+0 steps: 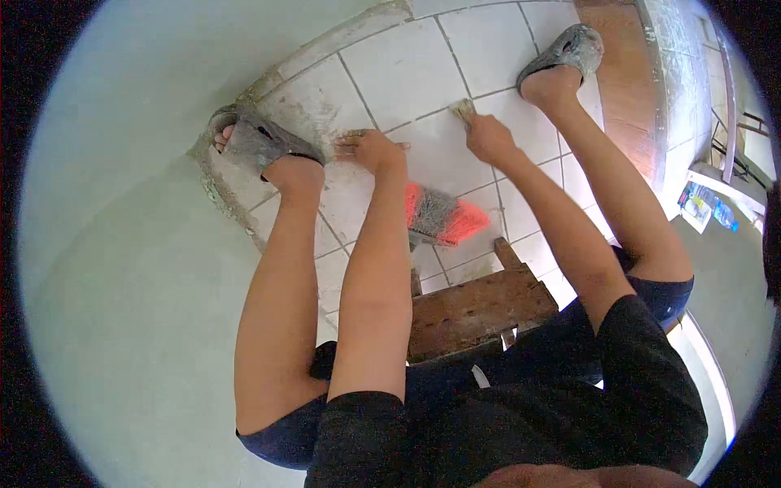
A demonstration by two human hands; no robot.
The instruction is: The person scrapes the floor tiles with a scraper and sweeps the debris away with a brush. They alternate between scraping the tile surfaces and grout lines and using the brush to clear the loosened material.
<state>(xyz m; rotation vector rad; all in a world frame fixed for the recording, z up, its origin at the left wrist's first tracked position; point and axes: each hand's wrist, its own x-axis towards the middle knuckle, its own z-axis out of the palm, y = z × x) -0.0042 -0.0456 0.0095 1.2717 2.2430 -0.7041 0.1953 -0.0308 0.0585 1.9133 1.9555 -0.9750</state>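
My left hand [370, 151] is spread low over the white tiled floor [399, 77], its fingers pointing toward a dusty grey smear beside my left shoe. Nothing shows in it. To its right, my right hand [490, 140] is closed around a small brush [463, 111], whose pale bristles touch or nearly touch a tile joint. Between my forearms, a red and grey broom head [439, 215] lies on the tiles.
A worn wooden stool [480, 313] is beneath me. My dusty shoes [264, 140] stand at both sides. A pale wall [122, 211] rises at left, a brown board [622, 89] at right. A plastic bottle [723, 215] stands far right.
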